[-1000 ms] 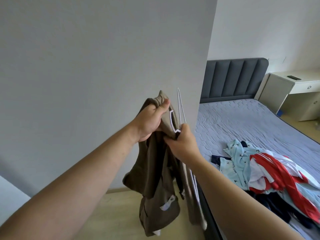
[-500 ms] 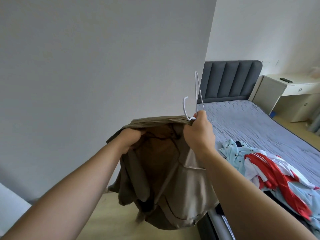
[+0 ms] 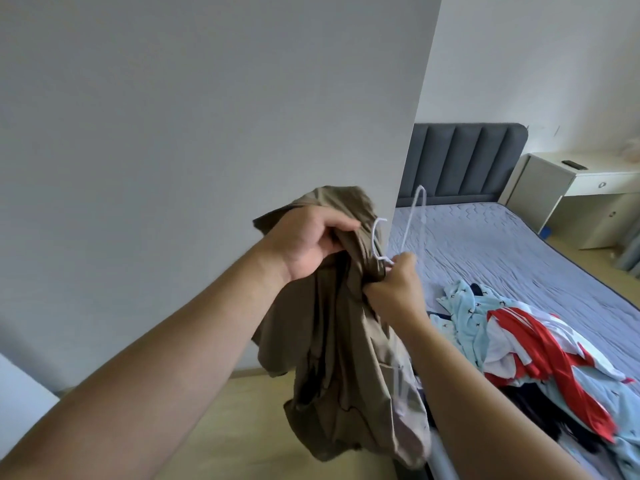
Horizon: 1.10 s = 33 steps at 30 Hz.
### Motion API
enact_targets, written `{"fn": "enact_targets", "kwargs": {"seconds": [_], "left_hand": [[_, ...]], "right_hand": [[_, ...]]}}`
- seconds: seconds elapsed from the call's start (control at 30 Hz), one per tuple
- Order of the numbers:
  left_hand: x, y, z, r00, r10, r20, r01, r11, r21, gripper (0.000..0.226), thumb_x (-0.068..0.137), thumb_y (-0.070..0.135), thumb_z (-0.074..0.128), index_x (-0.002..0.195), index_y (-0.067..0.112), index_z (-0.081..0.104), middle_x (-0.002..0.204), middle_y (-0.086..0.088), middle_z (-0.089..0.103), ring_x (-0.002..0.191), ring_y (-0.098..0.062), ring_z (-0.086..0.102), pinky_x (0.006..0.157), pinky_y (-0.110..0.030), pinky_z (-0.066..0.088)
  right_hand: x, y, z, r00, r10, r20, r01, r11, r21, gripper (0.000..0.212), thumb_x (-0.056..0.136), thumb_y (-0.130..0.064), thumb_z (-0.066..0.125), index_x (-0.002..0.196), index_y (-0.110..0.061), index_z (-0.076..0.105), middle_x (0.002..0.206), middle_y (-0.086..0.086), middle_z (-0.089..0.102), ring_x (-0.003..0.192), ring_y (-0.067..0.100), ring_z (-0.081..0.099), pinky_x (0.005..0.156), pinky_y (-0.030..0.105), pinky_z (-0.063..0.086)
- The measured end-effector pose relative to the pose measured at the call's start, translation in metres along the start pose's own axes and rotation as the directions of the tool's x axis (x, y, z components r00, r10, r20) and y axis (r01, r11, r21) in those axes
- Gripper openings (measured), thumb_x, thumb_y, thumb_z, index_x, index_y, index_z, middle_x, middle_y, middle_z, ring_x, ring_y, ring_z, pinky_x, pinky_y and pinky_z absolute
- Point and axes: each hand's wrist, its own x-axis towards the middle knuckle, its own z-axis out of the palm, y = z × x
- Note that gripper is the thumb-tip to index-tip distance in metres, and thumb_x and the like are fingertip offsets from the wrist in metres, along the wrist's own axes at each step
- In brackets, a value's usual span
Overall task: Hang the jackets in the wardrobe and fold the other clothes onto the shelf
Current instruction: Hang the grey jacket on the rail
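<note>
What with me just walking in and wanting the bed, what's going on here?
A person is fitting a brown jacket onto a white wire hanger. The left hand grips the jacket's bunched top; the right hand holds the hanger near its hook, against the fabric. The jacket is not hung yet. A pile of other clothes lies unfolded on the bed.
</note>
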Motion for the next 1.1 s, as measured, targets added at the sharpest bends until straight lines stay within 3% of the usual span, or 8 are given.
{"fn": "enact_targets", "kwargs": {"seconds": [0.13, 0.27, 0.4, 0.6, 0.77, 0.93, 1.03, 1.1], "left_hand": [[0.005, 0.012, 0.026, 0.999, -0.031, -0.013, 0.033, 0.982, 0.187, 0.013, 0.094, -0.001, 0.059, 0.096, 0.002, 0.072, 0.086, -0.012, 0.071, 0.085, -0.025, 0.068, 0.089, -0.040, 0.056], [0.010, 0.025, 0.010, 0.990, -0.067, -0.124, 0.078, 0.993, 0.086, 0.008, 0.098, 0.006, 0.059, 0.100, 0.004, 0.066, 0.093, -0.013, 0.068, 0.093, -0.027, 0.065, 0.095, -0.042, 0.055], [0.013, 0.020, -0.004, 0.984, -0.092, -0.153, 0.099, 0.994, 0.044, 0.010, 0.097, 0.013, 0.064, 0.088, 0.008, 0.067, 0.083, -0.009, 0.069, 0.079, -0.023, 0.068, 0.080, -0.034, 0.060], [0.015, 0.015, -0.028, 0.986, -0.025, -0.163, 0.031, 0.999, 0.036, 0.009, 0.087, 0.016, 0.078, 0.090, 0.010, 0.074, 0.091, -0.007, 0.076, 0.088, -0.018, 0.074, 0.080, -0.033, 0.061], [-0.015, -0.023, -0.091, 0.973, -0.225, -0.053, 0.228, 0.899, 0.375, 0.034, 0.080, 0.006, 0.079, 0.113, 0.009, 0.073, 0.117, -0.015, 0.073, 0.106, -0.024, 0.070, 0.090, -0.035, 0.057], [-0.041, -0.104, -0.126, 0.936, -0.265, -0.232, 0.352, 0.687, 0.636, 0.028, 0.072, -0.005, 0.081, 0.080, 0.013, 0.063, 0.073, -0.003, 0.060, 0.069, -0.019, 0.056, 0.062, -0.031, 0.048], [-0.048, -0.148, -0.124, 0.898, -0.245, -0.364, 0.438, 0.566, 0.699, 0.009, 0.076, 0.019, 0.075, 0.075, 0.014, 0.068, 0.066, 0.000, 0.066, 0.061, -0.017, 0.061, 0.056, -0.028, 0.049], [-0.047, -0.167, -0.119, 0.852, -0.300, -0.429, 0.523, 0.464, 0.715, 0.030, 0.088, 0.037, 0.062, 0.077, 0.009, 0.069, 0.065, 0.000, 0.072, 0.054, -0.014, 0.066, 0.051, -0.025, 0.048]], "right_hand": [[-0.005, -0.028, 0.013, 0.955, -0.155, 0.254, 0.061, 0.938, 0.341, 0.044, 0.057, -0.004, 0.061, 0.101, -0.008, 0.055, 0.085, 0.012, 0.065, 0.073, 0.021, 0.066, 0.052, 0.030, 0.050], [-0.014, -0.044, 0.015, 0.875, -0.121, 0.468, -0.085, 0.915, 0.395, 0.011, 0.058, -0.013, 0.061, 0.067, -0.020, 0.060, 0.056, -0.003, 0.056, 0.044, 0.009, 0.050, 0.038, 0.020, 0.033], [-0.021, -0.043, 0.023, 0.774, -0.107, 0.624, -0.208, 0.888, 0.411, 0.041, 0.057, -0.030, 0.082, 0.091, -0.012, 0.065, 0.073, 0.003, 0.070, 0.055, 0.013, 0.060, 0.041, 0.023, 0.035], [-0.025, -0.046, 0.051, 0.922, 0.056, 0.384, -0.190, 0.928, 0.321, 0.019, 0.070, -0.016, 0.076, 0.088, -0.018, 0.073, 0.076, 0.006, 0.076, 0.065, 0.020, 0.072, 0.048, 0.023, 0.047], [-0.014, -0.053, 0.047, 0.933, 0.137, 0.331, -0.285, 0.846, 0.451, 0.007, 0.078, -0.005, 0.071, 0.085, -0.008, 0.074, 0.076, 0.013, 0.075, 0.067, 0.029, 0.074, 0.066, 0.043, 0.063], [-0.009, -0.059, 0.036, 0.932, 0.219, 0.290, -0.332, 0.836, 0.437, 0.011, 0.080, -0.009, 0.073, 0.090, -0.007, 0.069, 0.071, 0.009, 0.072, 0.062, 0.023, 0.070, 0.062, 0.034, 0.060], [-0.009, -0.060, 0.028, 0.917, 0.247, 0.314, -0.379, 0.788, 0.485, 0.011, 0.082, -0.007, 0.075, 0.091, -0.006, 0.069, 0.066, 0.008, 0.072, 0.056, 0.020, 0.070, 0.052, 0.027, 0.056], [-0.010, -0.060, 0.022, 0.908, 0.254, 0.332, -0.395, 0.779, 0.486, 0.011, 0.083, -0.007, 0.075, 0.093, -0.006, 0.069, 0.065, 0.007, 0.072, 0.053, 0.018, 0.069, 0.049, 0.024, 0.053]]}}
